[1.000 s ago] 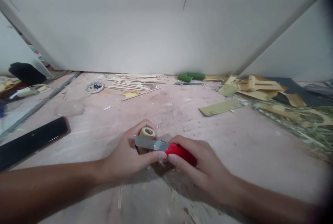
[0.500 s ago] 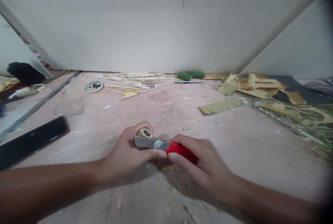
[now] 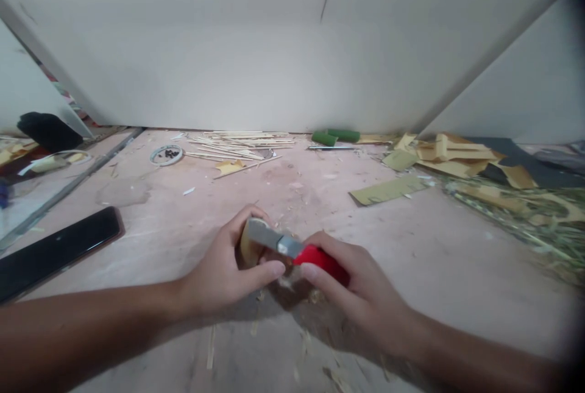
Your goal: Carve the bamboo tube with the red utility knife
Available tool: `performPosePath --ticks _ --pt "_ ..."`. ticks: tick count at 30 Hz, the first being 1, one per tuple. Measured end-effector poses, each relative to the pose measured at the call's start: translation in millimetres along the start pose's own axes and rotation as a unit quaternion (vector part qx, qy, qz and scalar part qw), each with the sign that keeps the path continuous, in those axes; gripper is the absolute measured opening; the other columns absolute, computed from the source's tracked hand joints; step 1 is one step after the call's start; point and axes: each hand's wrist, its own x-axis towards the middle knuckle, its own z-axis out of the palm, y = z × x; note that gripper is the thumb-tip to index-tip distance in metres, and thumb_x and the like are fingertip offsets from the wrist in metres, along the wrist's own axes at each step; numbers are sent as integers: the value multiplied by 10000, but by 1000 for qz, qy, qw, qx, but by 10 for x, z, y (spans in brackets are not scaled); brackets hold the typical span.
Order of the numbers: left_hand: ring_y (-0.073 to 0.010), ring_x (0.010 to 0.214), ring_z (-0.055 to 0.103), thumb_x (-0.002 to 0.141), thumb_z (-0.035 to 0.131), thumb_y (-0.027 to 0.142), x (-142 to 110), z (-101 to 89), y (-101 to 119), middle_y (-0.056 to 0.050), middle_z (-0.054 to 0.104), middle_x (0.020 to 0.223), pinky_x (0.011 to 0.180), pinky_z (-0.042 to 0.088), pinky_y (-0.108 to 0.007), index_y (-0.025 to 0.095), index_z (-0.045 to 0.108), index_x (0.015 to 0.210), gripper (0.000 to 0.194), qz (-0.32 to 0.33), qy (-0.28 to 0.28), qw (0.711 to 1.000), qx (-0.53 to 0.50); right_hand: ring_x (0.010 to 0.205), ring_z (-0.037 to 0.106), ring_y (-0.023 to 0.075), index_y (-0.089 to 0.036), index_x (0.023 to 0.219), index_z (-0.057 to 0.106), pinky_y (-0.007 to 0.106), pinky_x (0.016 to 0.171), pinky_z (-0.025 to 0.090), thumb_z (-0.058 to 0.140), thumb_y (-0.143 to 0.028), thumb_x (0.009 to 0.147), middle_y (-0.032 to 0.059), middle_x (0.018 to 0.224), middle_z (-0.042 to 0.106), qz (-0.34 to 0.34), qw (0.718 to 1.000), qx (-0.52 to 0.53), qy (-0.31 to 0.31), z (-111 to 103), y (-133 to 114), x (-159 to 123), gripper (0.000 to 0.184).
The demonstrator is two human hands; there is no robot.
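My right hand point(image 3: 354, 280) is closed round the red handle of a utility knife point(image 3: 322, 264). Its wide grey blade points left and lies over the upper end of a short, pale bamboo tube point(image 3: 248, 248). My left hand point(image 3: 231, 265) wraps the tube from the left, its thumb stretched towards the knife. The blade covers most of the tube's end, and the far fingers of my left hand are hidden. Small shavings point(image 3: 260, 297) lie on the table below both hands.
A black phone point(image 3: 64, 250) lies at the left. Thin sticks point(image 3: 237, 144), a ring-shaped dish point(image 3: 166, 155) and green tubes point(image 3: 336, 136) lie near the back panel point(image 3: 219, 46). A sandpaper strip point(image 3: 388, 189), torn tan paper point(image 3: 461, 152) and plant shreds point(image 3: 525, 216) are at right.
The blade has swung up from across the tube's near side to over its top end, hiding the hole. The tube has tilted in my left hand, showing more of its side.
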Motion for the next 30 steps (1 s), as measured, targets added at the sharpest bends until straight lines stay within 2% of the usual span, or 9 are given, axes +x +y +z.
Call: performPosePath --ticks 5,10,18,24,30 --pt "-108 725 542 839 826 245 -10 25 2 43 587 846 650 434 -207 244 505 1080 401 11 -11 1000 -8 718 613 134 -226 914 635 257 681 410 577 -357 1051 -27 829 691 -33 998 -37 -34 4 -12 11 198" --pt "-99 707 522 837 840 236 -9 40 -12 57 590 814 640 418 -198 239 525 1122 426 -5 -21 1000 -3 766 639 149 -239 1030 664 260 719 423 565 -377 1061 -17 894 724 -51 997 -29 -46 0 14 14 173" --pt "-119 795 584 819 865 296 -20 33 -8 28 662 916 707 451 -220 211 593 1019 348 -26 -31 999 16 761 633 152 -233 970 653 268 724 416 563 -391 1062 -26 840 699 -67 996 -41 -41 -9 72 -9 204" --pt "-135 763 562 782 886 396 -28 49 -20 25 630 833 679 437 -243 196 554 884 401 -48 -6 998 39 708 598 142 -218 905 648 262 670 387 580 -390 1052 -24 789 672 -61 997 -46 -35 -14 80 -13 236" --pt "-117 659 515 724 918 338 6 85 -6 56 586 697 604 407 -222 189 542 790 410 -46 57 992 101 703 589 161 -214 874 647 274 647 372 581 -387 1037 -3 780 669 -34 996 -79 -9 17 49 -36 246"
